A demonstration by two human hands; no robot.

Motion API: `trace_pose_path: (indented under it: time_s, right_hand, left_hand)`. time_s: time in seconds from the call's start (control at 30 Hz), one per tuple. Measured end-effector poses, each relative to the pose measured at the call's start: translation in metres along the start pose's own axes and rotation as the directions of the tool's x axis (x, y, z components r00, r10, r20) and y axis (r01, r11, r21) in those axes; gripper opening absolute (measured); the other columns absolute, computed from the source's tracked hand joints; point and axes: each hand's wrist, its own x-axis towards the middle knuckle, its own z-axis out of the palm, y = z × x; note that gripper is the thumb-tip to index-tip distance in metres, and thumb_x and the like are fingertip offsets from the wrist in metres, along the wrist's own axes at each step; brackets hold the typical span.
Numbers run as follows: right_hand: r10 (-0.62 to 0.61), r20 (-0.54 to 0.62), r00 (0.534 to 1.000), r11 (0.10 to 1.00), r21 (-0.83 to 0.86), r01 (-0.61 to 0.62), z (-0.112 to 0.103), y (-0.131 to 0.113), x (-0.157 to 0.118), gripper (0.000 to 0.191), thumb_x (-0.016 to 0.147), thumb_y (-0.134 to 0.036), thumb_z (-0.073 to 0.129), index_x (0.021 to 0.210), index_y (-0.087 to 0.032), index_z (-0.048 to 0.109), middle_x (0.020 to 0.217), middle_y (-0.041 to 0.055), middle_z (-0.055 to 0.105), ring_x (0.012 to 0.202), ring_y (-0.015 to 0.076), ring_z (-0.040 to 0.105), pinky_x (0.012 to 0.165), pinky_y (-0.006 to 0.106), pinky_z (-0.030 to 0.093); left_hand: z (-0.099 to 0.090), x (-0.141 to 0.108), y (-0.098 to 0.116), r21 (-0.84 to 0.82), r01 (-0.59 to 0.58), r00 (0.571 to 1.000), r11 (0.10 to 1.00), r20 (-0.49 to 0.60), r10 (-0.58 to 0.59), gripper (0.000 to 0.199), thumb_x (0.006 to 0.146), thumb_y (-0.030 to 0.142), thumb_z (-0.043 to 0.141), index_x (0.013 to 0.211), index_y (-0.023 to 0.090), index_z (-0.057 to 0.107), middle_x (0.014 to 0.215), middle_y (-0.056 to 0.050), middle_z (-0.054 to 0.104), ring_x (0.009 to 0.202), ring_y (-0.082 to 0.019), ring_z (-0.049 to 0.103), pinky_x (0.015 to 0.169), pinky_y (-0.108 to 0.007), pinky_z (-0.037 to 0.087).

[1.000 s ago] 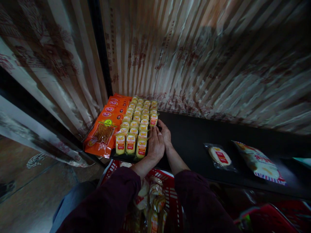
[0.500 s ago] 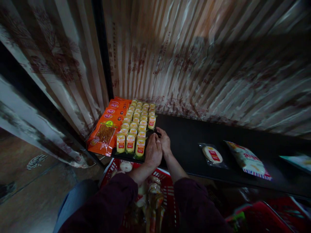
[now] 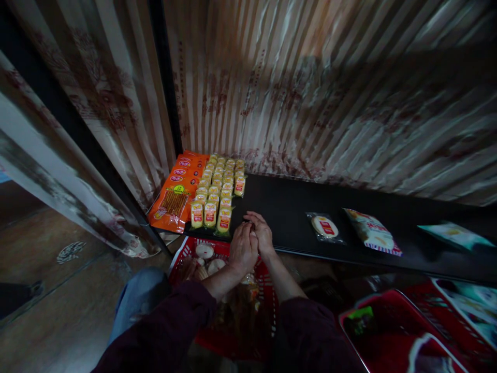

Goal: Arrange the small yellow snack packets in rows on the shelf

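My left hand [image 3: 244, 247] and my right hand [image 3: 261, 235] are pressed together at the front edge of the black shelf [image 3: 281, 207]. Their fingers are curled inward, and whatever lies between the palms is hidden. Just left of them, small yellow packaged snacks [image 3: 224, 219] stand in several rows, the rightmost row shorter at the front. Beside these rows an orange bag [image 3: 174, 199] of stick snacks lies flat at the shelf's left end. Below my hands is a red basket [image 3: 182, 255] holding wrapped round and long items.
Farther right on the shelf lie a round wrapped snack [image 3: 325, 226], a white and red bag [image 3: 370, 231] and a pale green bag [image 3: 456, 234]. Red baskets [image 3: 388, 305] stand at the lower right. A dark post [image 3: 165, 72] and patterned curtain [image 3: 272, 93] rise behind.
Both hands have drawn back slightly toward me, still together. The view has shifted, showing more of the baskets at the lower right.
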Motion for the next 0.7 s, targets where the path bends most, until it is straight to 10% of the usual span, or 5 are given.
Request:
trace_pose_path:
  time_s: [0.47, 0.7]
  right_hand:
    - [-0.149, -0.022, 0.989, 0.98, -0.134, 0.144, 0.006, -0.026, -0.093, 0.046, 0.084, -0.014, 0.04, 0.124, -0.024, 0.059, 0.134, 0.0082, 0.053, 0.125, 0.0214, 0.045, 0.105, 0.044, 0.039]
    - [-0.024, 0.33, 0.944, 0.945, -0.3, 0.129, 0.013, -0.027, -0.139, 0.05, 0.08, -0.007, 0.045, 0.124, -0.022, 0.06, 0.13, 0.0121, 0.058, 0.122, 0.0236, 0.05, 0.102, 0.04, 0.042]
  left_hand:
    - [-0.029, -0.068, -0.022, -0.013, -0.142, 0.957, 0.99, 0.252, 0.14, 0.045, 0.091, 0.023, 0.027, 0.129, 0.009, 0.047, 0.137, -0.016, 0.05, 0.135, -0.02, 0.039, 0.116, -0.04, 0.029]
    - [-0.013, -0.09, -0.058, 0.006, 0.277, 0.903, 0.961, 0.34, -0.262, 0.027, 0.084, 0.016, 0.04, 0.097, 0.02, 0.063, 0.099, -0.011, 0.069, 0.104, -0.023, 0.061, 0.099, -0.037, 0.044]
